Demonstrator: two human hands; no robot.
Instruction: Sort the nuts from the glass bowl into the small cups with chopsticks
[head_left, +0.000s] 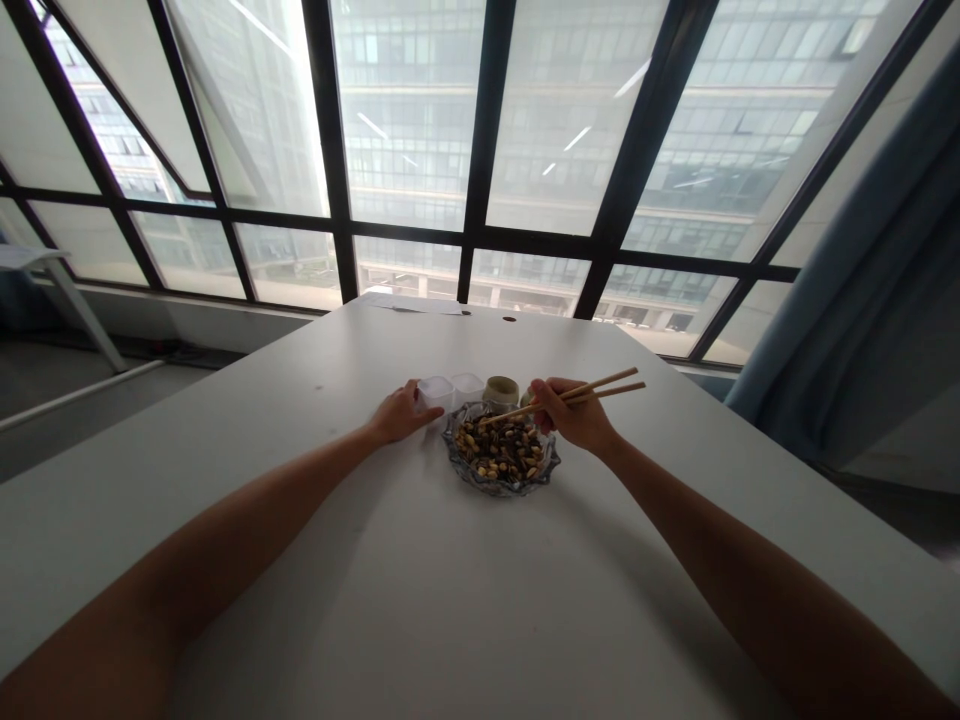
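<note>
My right hand [576, 412] is closed around a pair of wooden chopsticks [609, 384], whose tips reach down into a clear glass bowl [501, 488] with a jagged rim. Mixed nuts and seeds [504, 450] fill the bowl. To its left, my left hand [397, 414] grips a small clear plastic box [435, 388], thumb at the front and fingers at the far left side. A second clear box [469, 384] stands beside that one. Behind the bowl is a round greenish-yellow container [501, 388]; another similar one [526, 398] is mostly hidden by my right hand.
Everything stands on a long white table [480, 600]. Papers [420, 304] lie at its far end, near two round holes. Beyond are dark-framed windows, with a blue curtain [847, 250] on the right and another white table [34, 258] on the left.
</note>
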